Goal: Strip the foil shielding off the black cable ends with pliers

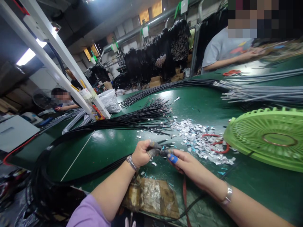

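Observation:
My left hand point(144, 153), its fingertips wrapped in dark grey coverings, pinches a black cable close to its end. Facing it, my right hand point(181, 160) has blue tape around one finger and is closed at the same cable end. The fingertips of both hands almost meet, and the detail between them is small and partly hidden. A few black cable ends point(168, 145) lie just beyond my fingers. To the right of them spreads a pile of silvery foil scraps point(201, 140) with blue bits among it.
Bundles of black cables point(132, 121) and grey cables point(258, 91) lie across the green table point(113, 143). A green fan guard point(279, 138) stands at right, by red-handled pliers point(221, 143). Taped cardboard point(156, 197) sits at the front edge. A white post point(68, 69) rises left. Two people work beyond.

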Demonstrator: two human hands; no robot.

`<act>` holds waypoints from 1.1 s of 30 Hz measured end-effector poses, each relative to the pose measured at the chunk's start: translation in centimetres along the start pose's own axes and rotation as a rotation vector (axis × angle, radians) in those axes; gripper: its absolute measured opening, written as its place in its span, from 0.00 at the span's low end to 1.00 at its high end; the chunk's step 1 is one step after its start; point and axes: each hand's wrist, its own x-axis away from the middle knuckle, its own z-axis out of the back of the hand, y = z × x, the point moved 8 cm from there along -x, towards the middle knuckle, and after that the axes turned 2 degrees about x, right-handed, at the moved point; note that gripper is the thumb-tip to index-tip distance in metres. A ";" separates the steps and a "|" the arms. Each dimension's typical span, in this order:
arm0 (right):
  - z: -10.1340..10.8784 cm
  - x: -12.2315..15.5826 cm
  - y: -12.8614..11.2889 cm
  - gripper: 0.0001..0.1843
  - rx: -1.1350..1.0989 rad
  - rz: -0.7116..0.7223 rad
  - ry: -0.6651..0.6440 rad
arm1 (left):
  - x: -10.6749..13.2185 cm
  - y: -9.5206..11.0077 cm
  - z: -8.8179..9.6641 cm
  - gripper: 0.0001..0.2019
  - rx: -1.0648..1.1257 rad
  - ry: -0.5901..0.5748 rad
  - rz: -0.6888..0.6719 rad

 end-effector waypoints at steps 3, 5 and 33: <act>0.0 0.0 0.2 0.30 0.000 0.007 -0.001 | 0.0 -0.1 0.0 0.14 0.000 0.005 0.014; -0.1 0.0 0.4 0.30 -0.014 0.004 -0.010 | 0.1 -0.2 0.0 0.16 0.018 0.002 0.037; 2.1 -0.6 -0.5 0.23 -0.058 0.173 0.207 | 1.0 -3.4 -2.4 0.25 0.436 -0.052 0.441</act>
